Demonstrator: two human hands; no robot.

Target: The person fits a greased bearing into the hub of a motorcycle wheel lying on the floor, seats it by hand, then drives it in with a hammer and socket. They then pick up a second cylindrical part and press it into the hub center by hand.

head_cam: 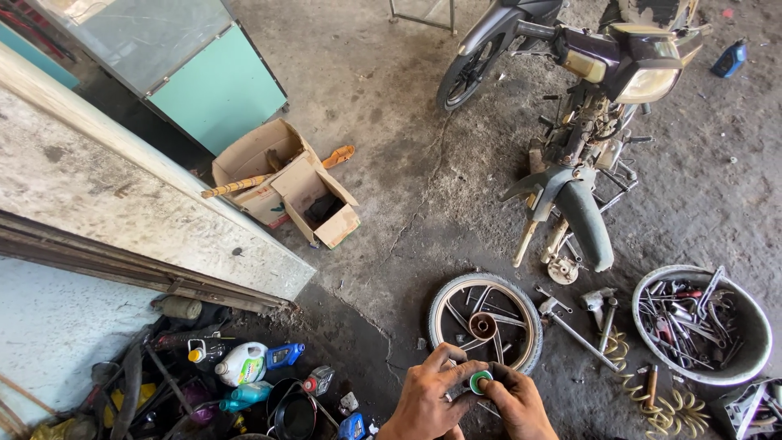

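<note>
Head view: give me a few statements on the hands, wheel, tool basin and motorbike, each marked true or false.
1. Both hands, left hand and right hand, hold a small green ring. True.
2. The wheel is mounted on the motorbike. False: it lies flat on the floor.
3. The round basin holds tools. True.
4. The cardboard box is sealed shut. False: its flaps are open.
5. The bottles stand right of the basin. False: far left.

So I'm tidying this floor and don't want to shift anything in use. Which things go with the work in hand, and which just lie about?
In hand:
- small green ring, held by left hand and right hand
- wheel
- motorcycle without front wheel

Lying about:
- cardboard boxes
- bottles
- basin of tools
</note>
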